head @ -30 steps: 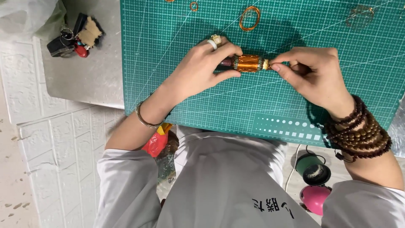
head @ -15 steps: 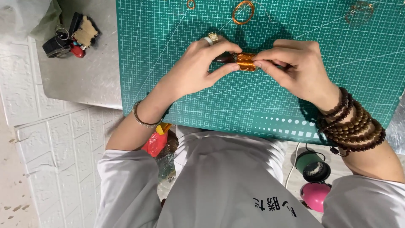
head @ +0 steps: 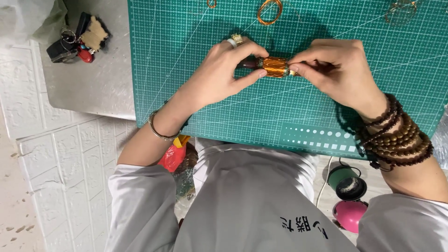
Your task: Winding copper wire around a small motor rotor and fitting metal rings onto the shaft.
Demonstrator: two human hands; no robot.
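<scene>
A green cutting mat (head: 196, 56) with a pale printed grid and a block of white circles and squares near its 5 o'clock corner covered most of the grey metal desk (head: 93, 88). Over the middle of the mat both hands held a short copper-wire-wrapped cylinder (head: 274, 66) level and just clear of the surface. The left hand (head: 219, 77), wearing a ring and a thin metal bangle, had its fingers (head: 252, 77) closed around the cylinder's darker 9 o'clock end, thumb beneath and forefinger above. The right hand (head: 343, 74), its wrist stacked with brown bead bracelets (head: 399, 137), pinched the cylinder's pale 3 o'clock end between thumb and fingertips. At 12 o'clock from the cylinder a loose copper wire loop (head: 269, 10) lay on the mat, a smaller piece of copper lay to its 9 o'clock at the frame's top edge, and a pale wire tangle (head: 400, 10) lay toward 2 o'clock. Off the mat, at 10 o'clock, a bunch of keys with a red fob and a tan tag (head: 79, 39) rested on bare desk. The desk's near edge met white embossed brick-pattern wall panels (head: 60, 163) at 8 o'clock. Below the edge, near 5 o'clock, stood a dark green round container (head: 346, 182) and a pink rounded one (head: 350, 214), with a red-and-yellow package (head: 171, 156) at 7 o'clock. Open mat lay on either side of the hands.
</scene>
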